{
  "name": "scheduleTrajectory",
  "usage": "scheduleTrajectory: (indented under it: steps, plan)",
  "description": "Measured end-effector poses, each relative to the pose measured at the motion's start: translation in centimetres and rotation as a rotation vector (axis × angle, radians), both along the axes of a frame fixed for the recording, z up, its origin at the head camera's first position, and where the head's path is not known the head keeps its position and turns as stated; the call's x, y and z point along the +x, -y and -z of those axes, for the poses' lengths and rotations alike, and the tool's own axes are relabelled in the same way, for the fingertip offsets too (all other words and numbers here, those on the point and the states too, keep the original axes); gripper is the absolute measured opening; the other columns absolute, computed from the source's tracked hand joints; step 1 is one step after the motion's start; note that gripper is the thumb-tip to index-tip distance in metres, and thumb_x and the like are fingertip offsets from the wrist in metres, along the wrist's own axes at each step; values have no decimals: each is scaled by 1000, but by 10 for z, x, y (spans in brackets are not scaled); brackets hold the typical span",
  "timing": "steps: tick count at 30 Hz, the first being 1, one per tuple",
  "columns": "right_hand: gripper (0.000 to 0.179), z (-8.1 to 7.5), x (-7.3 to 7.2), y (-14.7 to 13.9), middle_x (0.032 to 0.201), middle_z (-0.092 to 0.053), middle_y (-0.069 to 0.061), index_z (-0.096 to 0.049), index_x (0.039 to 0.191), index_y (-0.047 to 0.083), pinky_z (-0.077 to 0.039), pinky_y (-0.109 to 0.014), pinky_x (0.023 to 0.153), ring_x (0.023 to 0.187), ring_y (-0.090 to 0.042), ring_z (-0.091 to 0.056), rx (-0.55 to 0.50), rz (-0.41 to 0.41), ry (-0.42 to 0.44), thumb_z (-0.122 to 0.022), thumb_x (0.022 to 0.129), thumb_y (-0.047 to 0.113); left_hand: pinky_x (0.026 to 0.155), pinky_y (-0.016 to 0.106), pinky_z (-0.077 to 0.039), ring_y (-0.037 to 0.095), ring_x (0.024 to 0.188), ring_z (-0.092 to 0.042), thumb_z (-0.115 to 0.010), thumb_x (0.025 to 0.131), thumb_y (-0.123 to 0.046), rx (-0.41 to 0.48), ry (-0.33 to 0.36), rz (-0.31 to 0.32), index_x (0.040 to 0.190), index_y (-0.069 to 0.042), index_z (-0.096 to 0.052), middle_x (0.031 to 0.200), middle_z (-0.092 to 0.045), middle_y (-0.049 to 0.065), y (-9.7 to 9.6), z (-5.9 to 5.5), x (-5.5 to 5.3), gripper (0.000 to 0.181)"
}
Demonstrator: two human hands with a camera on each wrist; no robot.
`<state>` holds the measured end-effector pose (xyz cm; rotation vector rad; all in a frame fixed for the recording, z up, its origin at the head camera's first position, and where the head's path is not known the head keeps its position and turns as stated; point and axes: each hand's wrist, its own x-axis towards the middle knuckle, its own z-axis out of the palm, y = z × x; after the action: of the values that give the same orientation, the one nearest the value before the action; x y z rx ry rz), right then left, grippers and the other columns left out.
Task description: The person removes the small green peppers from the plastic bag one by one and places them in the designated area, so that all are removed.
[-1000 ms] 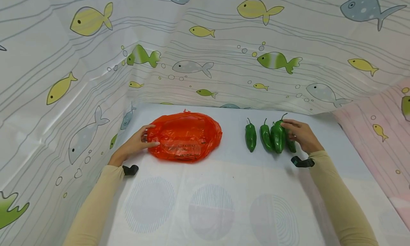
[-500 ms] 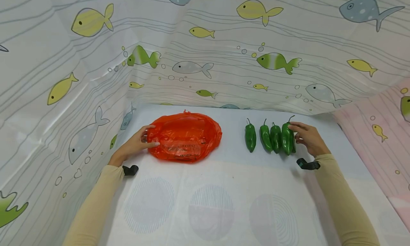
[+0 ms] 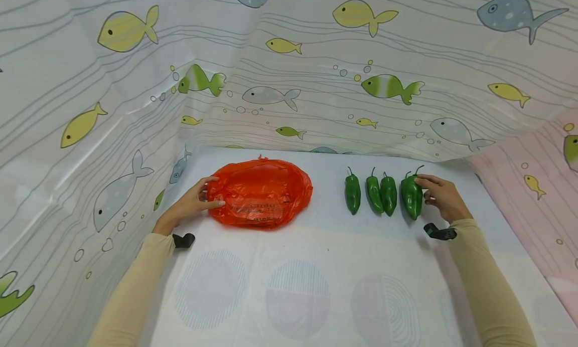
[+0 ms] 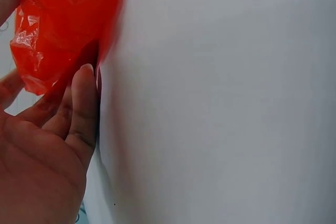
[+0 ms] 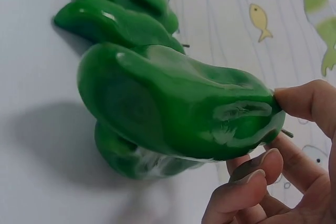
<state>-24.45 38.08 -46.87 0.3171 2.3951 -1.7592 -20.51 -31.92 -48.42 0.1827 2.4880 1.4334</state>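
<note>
An orange-red plastic bag (image 3: 259, 194) with dark print lies spread on the left of the table. My left hand (image 3: 194, 206) holds its left edge, thumb and forefinger apart along the rim; in the left wrist view several fingers (image 4: 81, 108) reach behind the bag (image 4: 63, 24), and their contact is partly hidden. My right hand (image 3: 442, 199) pinches a glossy green pepper (image 5: 178, 103) near its stem end. Beneath that pepper is another green pepper (image 5: 126, 158), mostly covered; whether the two touch cannot be told.
Between the bag and my right hand lie three more green peppers: one apart on the left (image 3: 353, 194), then a slim pepper (image 3: 374, 194) and another pepper (image 3: 388, 194) side by side. A fish-print sheet (image 3: 307, 101) rises behind the white table cover (image 3: 298, 287).
My right hand has carried the pinched pepper to the right, off the middle peppers and over the rightmost one. The left hand and the bag have stayed put.
</note>
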Motion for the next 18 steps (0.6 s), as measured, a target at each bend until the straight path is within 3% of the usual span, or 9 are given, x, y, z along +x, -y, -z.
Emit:
scheduleTrajectory:
  steps: [18]
  plan:
    - [72, 2, -4, -16, 95, -55, 10, -43, 142, 8, -48, -23, 67, 79, -8, -52, -12, 69, 24, -64, 87, 49, 90, 43, -43, 34, 117, -44, -77, 79, -39, 13, 6, 4, 146, -26, -27, 136, -38, 13, 2, 2, -1, 85]
